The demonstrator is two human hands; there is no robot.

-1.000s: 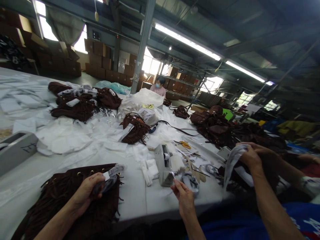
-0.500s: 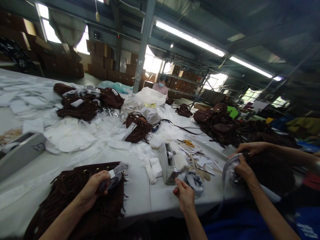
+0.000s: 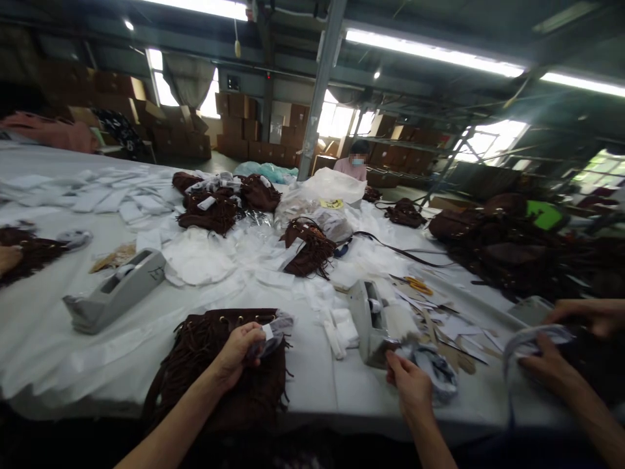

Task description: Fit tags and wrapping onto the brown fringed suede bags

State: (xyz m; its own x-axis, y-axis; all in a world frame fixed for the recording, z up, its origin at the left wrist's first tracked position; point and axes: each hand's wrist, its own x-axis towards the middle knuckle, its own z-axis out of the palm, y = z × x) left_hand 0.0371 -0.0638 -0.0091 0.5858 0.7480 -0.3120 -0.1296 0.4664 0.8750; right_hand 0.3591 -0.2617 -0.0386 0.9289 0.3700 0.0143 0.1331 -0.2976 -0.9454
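My left hand [image 3: 238, 355] is closed round a grey bundle [image 3: 277, 331] that looks wrapped in clear plastic, with a small white piece at the fingers. Beneath it lies a dark brown fringed bag [image 3: 209, 378] with metal eyelets along its top edge. At the front end of a grey tape dispenser [image 3: 366, 322], my right hand [image 3: 413, 387] has thumb and fingers pinched together. Whatever is between those fingertips is too small to make out. Right behind this hand lies another plastic-wrapped grey coil [image 3: 434, 368].
A second tape dispenser [image 3: 117, 290] stands to the left. Yellow-handled scissors [image 3: 417, 285] lie among paper scraps. More fringed bags [image 3: 307, 251] and white sheets cover the table's far part. At right, a co-worker's hands [image 3: 556, 365] handle a grey strap; another person's hand shows far left.
The view has swung left, so the table's contents appear further right. My left hand still grips the grey bundle, and my right hand stays pinched by the dispenser's front end.
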